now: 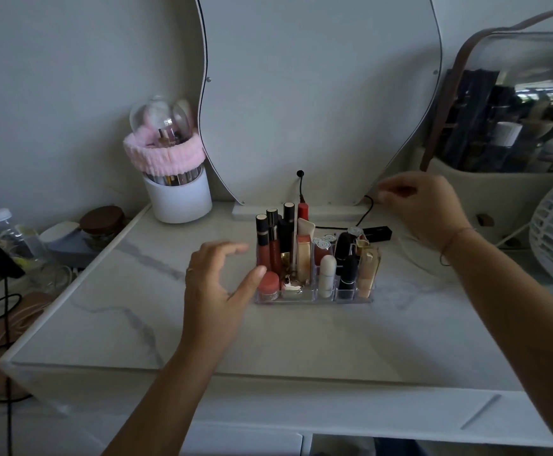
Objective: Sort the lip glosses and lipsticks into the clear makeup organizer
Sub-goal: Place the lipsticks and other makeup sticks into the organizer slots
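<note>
A clear makeup organizer (314,296) full of upright lip glosses (270,245) and lipsticks (347,271) sits on a marble tabletop (136,307). The left hand (215,287), fingers spread and empty, touches its left side. The right hand (423,205) hovers behind, loosely curled, holding nothing.

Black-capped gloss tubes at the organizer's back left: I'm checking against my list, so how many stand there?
3. One at the far left, one beside it, one further back right, all upright in the clear organizer. Others may be hidden behind them.

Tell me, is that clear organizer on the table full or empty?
Nearly full. The clear organizer holds upright lip gloss tubes at the back left and capped lipsticks in the front slots.
</note>
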